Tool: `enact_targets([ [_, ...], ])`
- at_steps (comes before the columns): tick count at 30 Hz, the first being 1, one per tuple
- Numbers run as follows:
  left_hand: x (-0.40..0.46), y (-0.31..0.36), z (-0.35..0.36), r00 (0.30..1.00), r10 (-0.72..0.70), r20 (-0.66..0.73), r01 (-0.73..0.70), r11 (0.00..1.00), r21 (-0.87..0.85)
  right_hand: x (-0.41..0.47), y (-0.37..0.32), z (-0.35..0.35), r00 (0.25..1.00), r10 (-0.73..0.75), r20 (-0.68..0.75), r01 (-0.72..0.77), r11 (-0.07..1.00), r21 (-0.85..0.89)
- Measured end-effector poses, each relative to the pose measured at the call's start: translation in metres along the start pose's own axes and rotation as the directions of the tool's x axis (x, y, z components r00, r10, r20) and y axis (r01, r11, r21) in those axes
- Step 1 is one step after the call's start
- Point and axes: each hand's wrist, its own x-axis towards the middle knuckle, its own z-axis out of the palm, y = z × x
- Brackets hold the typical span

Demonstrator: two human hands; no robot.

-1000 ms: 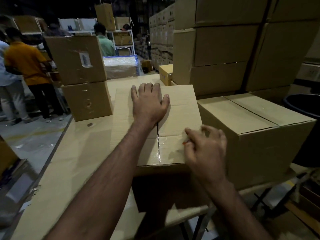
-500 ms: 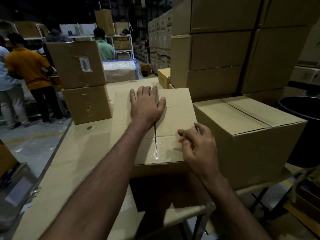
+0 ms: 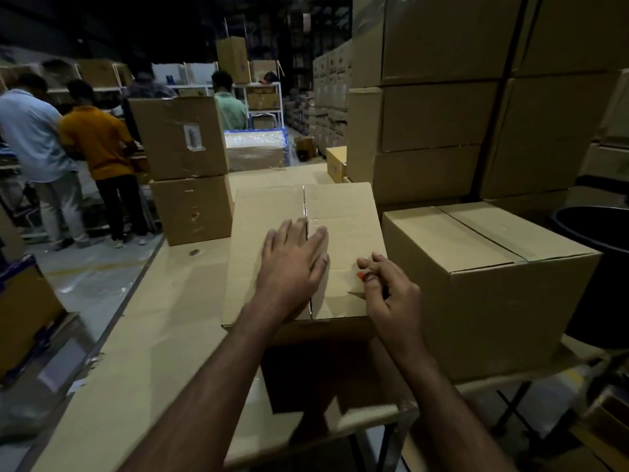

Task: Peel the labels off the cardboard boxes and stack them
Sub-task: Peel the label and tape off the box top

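Note:
A closed cardboard box (image 3: pixel 269 212) stands in front of me on a cardboard-covered table (image 3: pixel 143 335). Clear tape runs along its centre seam. My left hand (image 3: pixel 292 264) lies flat on the box top, fingers straight, across the seam. My right hand (image 3: pixel 391 294) sits at the box's near right part with fingers curled, pinching a small object with an orange-red tip (image 3: pixel 361 275) against the cardboard. A second closed box (image 3: pixel 493 284) stands to the right, touching or nearly touching the first.
Two stacked boxes (image 3: pixel 183 172) stand at the table's far left, the upper one bearing a label (image 3: pixel 193 137). A tall wall of boxes (image 3: pixel 442 114) rises behind. A dark bin (image 3: pixel 599 267) is at the right. Several people (image 3: pixel 68 148) work at the left.
My left hand slid toward me along the seam, baring the far part of the box top. My right hand stayed at the near right, still pinching the orange-tipped object. The view shifted slightly.

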Motion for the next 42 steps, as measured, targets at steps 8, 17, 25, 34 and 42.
enact_targets([
  [8,0.014,-0.010,0.004,0.993,-0.030,0.118,0.031,1.000,0.001,0.029,-0.019,0.011,0.996,0.094,-0.003,-0.094,0.995,0.020],
  [17,0.070,-0.020,0.019,0.962,-0.081,0.260,0.090,0.996,-0.022,0.081,0.001,0.033,0.951,0.303,0.064,-0.300,0.953,-0.044],
  [25,0.080,-0.021,0.021,0.983,-0.175,-0.064,0.153,0.954,-0.259,0.097,0.025,0.050,0.921,0.383,0.067,-0.387,0.921,0.044],
  [34,0.081,-0.023,0.019,0.991,-0.097,-0.094,0.068,0.959,-0.275,0.104,-0.004,0.032,0.925,0.370,-0.090,-0.350,0.919,0.182],
  [42,0.076,0.011,0.012,0.983,-0.016,-0.183,-0.080,0.860,-0.505,0.105,-0.039,-0.019,0.887,0.438,-0.144,-0.359,0.852,0.382],
])
